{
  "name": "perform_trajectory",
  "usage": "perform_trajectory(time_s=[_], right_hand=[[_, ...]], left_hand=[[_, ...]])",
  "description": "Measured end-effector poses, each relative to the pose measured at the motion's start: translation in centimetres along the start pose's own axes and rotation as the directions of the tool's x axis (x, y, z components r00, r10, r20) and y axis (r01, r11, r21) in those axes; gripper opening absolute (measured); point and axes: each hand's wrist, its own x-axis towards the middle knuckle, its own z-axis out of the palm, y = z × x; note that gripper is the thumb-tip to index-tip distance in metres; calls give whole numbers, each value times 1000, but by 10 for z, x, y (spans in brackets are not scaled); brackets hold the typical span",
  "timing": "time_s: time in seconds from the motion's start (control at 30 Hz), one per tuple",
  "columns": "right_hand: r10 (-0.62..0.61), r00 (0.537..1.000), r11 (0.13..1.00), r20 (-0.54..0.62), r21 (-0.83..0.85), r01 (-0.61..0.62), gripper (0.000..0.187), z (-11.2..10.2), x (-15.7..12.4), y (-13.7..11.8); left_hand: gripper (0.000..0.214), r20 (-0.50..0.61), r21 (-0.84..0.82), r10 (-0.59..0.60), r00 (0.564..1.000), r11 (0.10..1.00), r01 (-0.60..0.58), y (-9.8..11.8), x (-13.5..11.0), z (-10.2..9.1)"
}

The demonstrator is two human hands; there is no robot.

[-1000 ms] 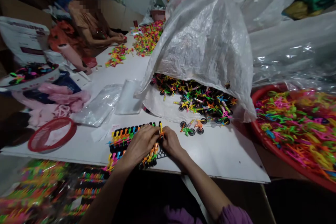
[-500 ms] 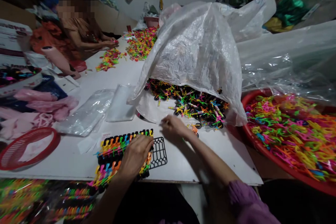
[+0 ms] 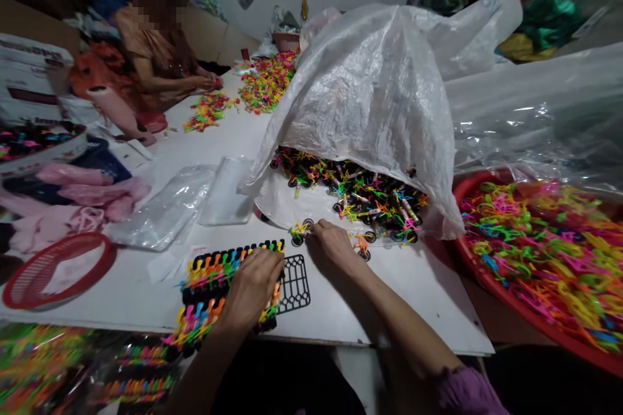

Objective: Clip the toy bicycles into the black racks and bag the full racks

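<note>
My left hand (image 3: pixel 256 282) lies with bent fingers over the right part of a black plastic rack (image 3: pixel 294 282), gripping it and the closely lined-up, multicoloured toy bicycles (image 3: pixel 214 262) on it. The rack's bare grid shows to the right of that hand. Up and to the right, my right hand (image 3: pixel 335 243) has its fingertips closed at the wheel of a yellow-green toy bicycle (image 3: pixel 298 233); its thumb is hard to see. Close beside the right wrist lies an orange toy bicycle (image 3: pixel 363 245). A heap of toy bicycles (image 3: pixel 370 194) spills from the mouth of a white sack (image 3: pixel 365 97).
A red basin (image 3: pixel 464 233) of coloured plastic parts stands at right. Clear plastic bags (image 3: pixel 165 207) and a red basket (image 3: pixel 104 275) lie leftward. Across the white table (image 3: pixel 403 298), a co-worker (image 3: pixel 160 74) handles small pieces near a colourful pile (image 3: pixel 267 81).
My right hand has moved slightly right, and a yellow-green toy bicycle now shows at its fingertips. My left hand stays on the rack. The whole view has shifted a little.
</note>
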Motion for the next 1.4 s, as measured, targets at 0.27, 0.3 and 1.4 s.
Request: perform_trajectory(time_s=[0.27, 0.3, 1.4], right_hand=[[244, 969, 921, 46, 303, -246, 28, -8, 9, -9], [239, 971, 888, 29, 397, -230, 25, -7, -1, -10], [29, 997, 943, -69, 332, -4, 32, -7, -61, 11]], left_hand=[[13, -106, 40, -25, 994, 999, 29, 9, 10, -24], [13, -131, 24, -25, 991, 999, 29, 13, 5, -30], [17, -103, 8, 56, 993, 998, -55, 52, -43, -17]])
